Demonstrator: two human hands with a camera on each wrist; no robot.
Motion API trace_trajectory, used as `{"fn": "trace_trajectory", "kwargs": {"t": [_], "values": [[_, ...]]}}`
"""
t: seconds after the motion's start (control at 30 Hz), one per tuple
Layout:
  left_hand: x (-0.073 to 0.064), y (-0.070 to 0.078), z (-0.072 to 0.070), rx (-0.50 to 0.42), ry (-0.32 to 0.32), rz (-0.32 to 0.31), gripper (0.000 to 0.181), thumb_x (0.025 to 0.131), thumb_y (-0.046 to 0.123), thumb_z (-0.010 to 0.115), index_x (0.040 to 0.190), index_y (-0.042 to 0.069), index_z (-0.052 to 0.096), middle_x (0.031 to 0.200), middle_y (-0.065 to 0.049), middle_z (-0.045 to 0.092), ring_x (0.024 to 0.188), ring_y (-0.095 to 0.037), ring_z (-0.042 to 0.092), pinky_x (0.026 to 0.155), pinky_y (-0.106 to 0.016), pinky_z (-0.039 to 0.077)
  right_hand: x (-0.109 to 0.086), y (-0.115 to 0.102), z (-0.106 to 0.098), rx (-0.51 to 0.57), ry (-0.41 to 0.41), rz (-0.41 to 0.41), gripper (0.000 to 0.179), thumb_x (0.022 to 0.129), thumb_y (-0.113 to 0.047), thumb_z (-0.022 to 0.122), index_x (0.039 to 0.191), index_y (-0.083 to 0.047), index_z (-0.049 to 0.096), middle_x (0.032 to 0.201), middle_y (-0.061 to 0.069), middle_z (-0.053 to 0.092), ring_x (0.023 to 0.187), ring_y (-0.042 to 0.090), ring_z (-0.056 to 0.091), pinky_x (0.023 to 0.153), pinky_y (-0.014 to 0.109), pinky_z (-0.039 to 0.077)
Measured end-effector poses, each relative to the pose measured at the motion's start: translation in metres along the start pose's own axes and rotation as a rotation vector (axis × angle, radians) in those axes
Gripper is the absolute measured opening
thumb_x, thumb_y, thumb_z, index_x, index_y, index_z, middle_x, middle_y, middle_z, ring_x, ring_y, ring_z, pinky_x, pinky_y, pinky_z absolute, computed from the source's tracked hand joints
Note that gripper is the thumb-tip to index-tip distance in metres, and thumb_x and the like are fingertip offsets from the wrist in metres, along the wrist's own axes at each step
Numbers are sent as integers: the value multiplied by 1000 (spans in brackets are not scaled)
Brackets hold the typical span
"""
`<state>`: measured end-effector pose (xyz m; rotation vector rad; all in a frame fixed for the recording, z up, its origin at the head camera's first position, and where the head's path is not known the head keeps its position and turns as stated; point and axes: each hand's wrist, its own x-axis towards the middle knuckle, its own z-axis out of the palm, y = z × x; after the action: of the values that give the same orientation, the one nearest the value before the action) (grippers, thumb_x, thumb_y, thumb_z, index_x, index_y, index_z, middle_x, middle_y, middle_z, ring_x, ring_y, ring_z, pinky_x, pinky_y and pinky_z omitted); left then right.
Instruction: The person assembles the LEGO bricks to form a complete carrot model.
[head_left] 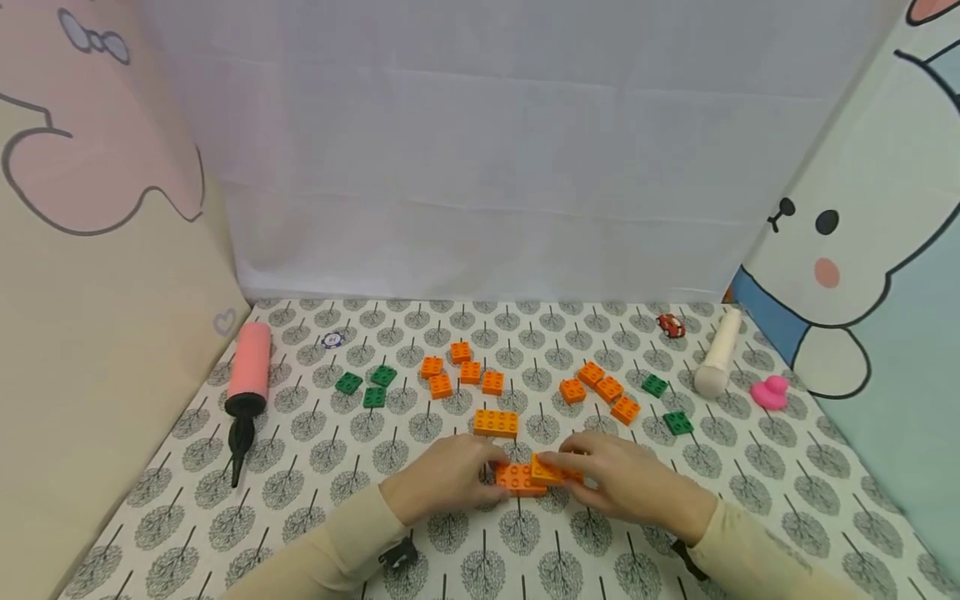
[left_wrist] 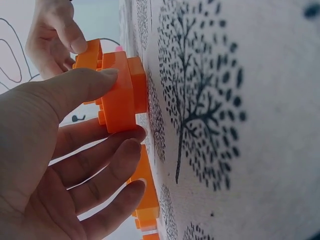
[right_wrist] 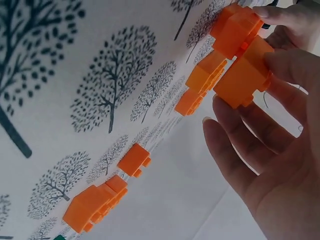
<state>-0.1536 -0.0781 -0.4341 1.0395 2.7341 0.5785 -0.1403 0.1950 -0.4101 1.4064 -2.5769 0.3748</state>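
My left hand [head_left: 452, 473] pinches an orange building brick [left_wrist: 120, 95] between thumb and fingers. Under that brick, nearer the cloth, another orange brick [left_wrist: 139, 85] shows. With thumb and fingertips my right hand [head_left: 618, 479] grips a second long orange brick [right_wrist: 245, 72]. This one sits slightly higher, and its left end overlaps the right end of the left hand's brick in the head view. I cannot tell whether the studs are joined. Just beyond both hands lies a long orange brick [head_left: 496, 422], studs up.
Small orange bricks lie in a left group [head_left: 470, 372] and a right group [head_left: 609, 388]. Green bricks [head_left: 375, 397] flank them. A pink pump [head_left: 249, 367] is at left; a white cylinder [head_left: 718, 354], pink duck [head_left: 770, 392] and red toy car [head_left: 671, 325] are at right.
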Motion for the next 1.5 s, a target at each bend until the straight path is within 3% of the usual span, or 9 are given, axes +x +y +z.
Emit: {"fn": "trace_trajectory", "kwargs": {"t": [0.17,0.43,0.9,1.23,1.5], "values": [[1,0,-1,1,3,0,39,84,41,77,117,20,72,115,7,72,105,-10,66,95,-30,53,0,0,1,-27,10,5,45,86,-22,75,130,-24,67,106,-6,67,86,6,59,70,21,54],[2,0,-1,2,2,-4,40,84,42,77,117,20,73,113,6,72,102,-10,66,92,-29,54,1,-1,4,14,7,-20,49,87,-20,74,135,-24,64,110,-4,66,93,9,61,77,27,57],[-1,1,1,-22,17,14,38,85,40,77,116,19,73,111,8,72,96,-6,66,88,-26,54,5,-3,9,-23,-39,-18,45,89,-24,73,133,-28,65,109,-3,64,88,8,59,76,25,56],[1,-2,1,-64,-3,-19,38,83,40,78,115,19,73,107,9,73,81,0,60,79,-22,54,10,-4,5,45,-85,14,46,88,-21,75,132,-26,65,98,-7,58,77,0,49,67,16,49],[1,-3,0,-97,-16,-16,39,84,44,77,114,20,73,105,11,72,84,0,61,80,-22,54,8,-4,7,54,-79,35,43,90,-20,72,132,-27,66,98,-8,58,75,-1,46,64,15,46]]}}
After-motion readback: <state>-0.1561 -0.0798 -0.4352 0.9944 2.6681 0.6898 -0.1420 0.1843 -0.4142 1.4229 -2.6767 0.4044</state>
